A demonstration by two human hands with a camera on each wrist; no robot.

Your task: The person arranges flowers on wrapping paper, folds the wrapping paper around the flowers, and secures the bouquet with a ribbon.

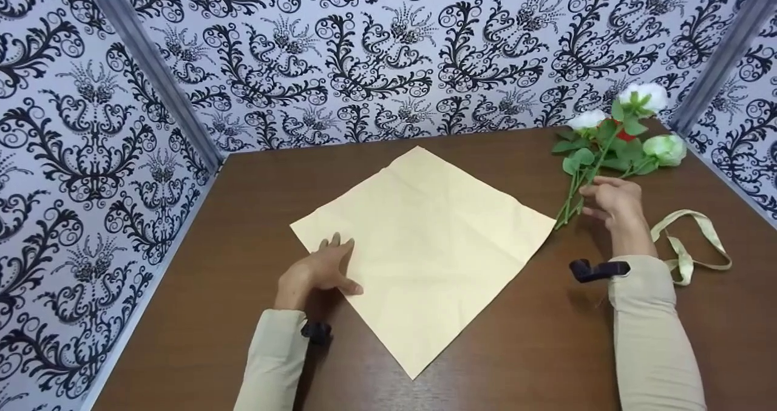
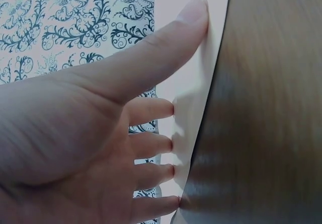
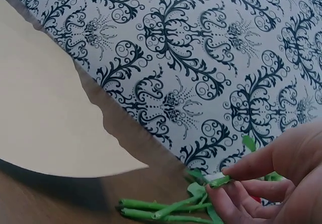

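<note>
Two hands work at the table (image 1: 522,362). The left hand (image 1: 318,274) is spread at the left side of the paper (image 1: 437,247), thumb and fingertips resting along its margin; how hard it presses, the views cannot tell. The paper lies in the middle of the table, one corner pointing toward the person. At the back right, the right hand (image 1: 616,204) pinches a green stem (image 3: 220,181) between thumb and forefinger, beside the flowers (image 1: 665,150), whose leaves overlap in a bunch.

Those leaves look the likeliest trouble: a pull on one stem could drag its neighbours along or turn the bunch over. The loose stem ends lie just beside the paper's right corner, so a low sweep leftward might catch that corner, crease it or shift the sheet, especially if the left hand bears down only lightly. The ribbon (image 1: 681,256) lies near the right sleeve (image 1: 646,314) and could be snagged by a careless forearm.
</note>
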